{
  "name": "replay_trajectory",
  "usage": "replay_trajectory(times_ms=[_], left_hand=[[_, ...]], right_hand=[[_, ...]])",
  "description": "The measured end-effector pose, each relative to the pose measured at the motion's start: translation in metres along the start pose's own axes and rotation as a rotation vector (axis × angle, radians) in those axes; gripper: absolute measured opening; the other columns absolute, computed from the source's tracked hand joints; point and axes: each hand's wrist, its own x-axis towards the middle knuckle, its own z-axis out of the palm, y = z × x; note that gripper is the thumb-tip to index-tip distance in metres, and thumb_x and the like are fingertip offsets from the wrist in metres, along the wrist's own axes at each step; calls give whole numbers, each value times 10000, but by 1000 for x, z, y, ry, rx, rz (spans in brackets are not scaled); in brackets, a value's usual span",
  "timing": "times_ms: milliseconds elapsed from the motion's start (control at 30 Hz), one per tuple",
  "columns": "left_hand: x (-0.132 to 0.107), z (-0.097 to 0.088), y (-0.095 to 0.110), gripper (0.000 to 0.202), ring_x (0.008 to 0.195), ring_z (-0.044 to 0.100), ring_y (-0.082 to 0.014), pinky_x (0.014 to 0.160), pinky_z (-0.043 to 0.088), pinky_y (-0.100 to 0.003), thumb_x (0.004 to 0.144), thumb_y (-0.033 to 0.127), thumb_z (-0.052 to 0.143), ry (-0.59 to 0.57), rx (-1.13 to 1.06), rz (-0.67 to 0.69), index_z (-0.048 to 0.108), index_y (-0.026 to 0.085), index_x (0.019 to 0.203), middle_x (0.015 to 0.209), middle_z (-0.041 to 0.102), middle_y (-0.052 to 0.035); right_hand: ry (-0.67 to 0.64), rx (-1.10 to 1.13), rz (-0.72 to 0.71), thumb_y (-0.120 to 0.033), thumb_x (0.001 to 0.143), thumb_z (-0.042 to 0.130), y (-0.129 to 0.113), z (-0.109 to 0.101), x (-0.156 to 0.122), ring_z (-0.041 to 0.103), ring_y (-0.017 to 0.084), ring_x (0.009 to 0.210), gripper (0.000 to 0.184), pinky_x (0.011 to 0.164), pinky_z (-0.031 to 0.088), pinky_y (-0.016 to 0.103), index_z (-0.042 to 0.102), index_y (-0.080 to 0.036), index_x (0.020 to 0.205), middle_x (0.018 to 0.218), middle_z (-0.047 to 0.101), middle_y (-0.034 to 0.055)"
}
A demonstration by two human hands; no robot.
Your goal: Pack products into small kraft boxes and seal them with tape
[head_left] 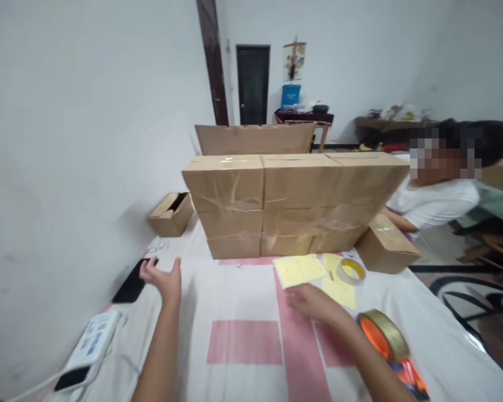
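Observation:
My left hand (162, 282) is raised over the left side of the table, thumb and fingers apart, with nothing in it. Just beyond its fingers lies a black phone-like slab (129, 283). My right hand (308, 301) is by the lower edge of a yellow sheet (299, 269); its fingers are blurred, and I cannot tell whether they touch the sheet. In front of both hands stands a wall of stacked brown cardboard boxes (297, 192), with clear tape across them. A roll of clear tape (352, 271) rests on more yellow paper (339, 293) to the right.
An open carton (170, 215) stands at the left, and a closed box (388, 244) at the right. A tape roll (385, 335) with an orange core lies near my right forearm. A white power strip (90, 349) is at front left. A person in a white shirt (438, 204) is beyond the right edge.

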Motion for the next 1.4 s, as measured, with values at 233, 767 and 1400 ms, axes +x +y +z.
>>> replay_trajectory(times_ms=[233, 767, 1400], left_hand=[[97, 72, -40, 1244, 1461, 282, -490, 1098, 337, -693, 586, 505, 904, -81, 105, -243, 169, 119, 1512, 1546, 270, -362], [143, 159, -94, 1194, 1408, 363, -392, 1194, 316, -505, 628, 374, 860, -14, 14, -67, 183, 61, 1560, 1470, 343, -261], [136, 151, -84, 1181, 1404, 341, -383, 1194, 327, -508, 672, 368, 846, -20, -12, -92, 99, 99, 1546, 1451, 287, -234]], right_hand=[[-257, -141, -419, -322, 886, 604, -127, 116, 114, 348, 319, 1500, 625, 1203, 316, 498, 509, -219, 1496, 1615, 379, 104], [-149, -214, -429, -394, 986, 492, -198, 178, 223, 341, 389, 1430, 455, 1150, 214, 670, 498, -254, 1419, 1550, 443, 120], [469, -23, 536, -187, 1028, 467, -282, 73, 484, 438, 407, 1352, 339, 1039, 349, 684, 549, -90, 1343, 1485, 384, 243]])
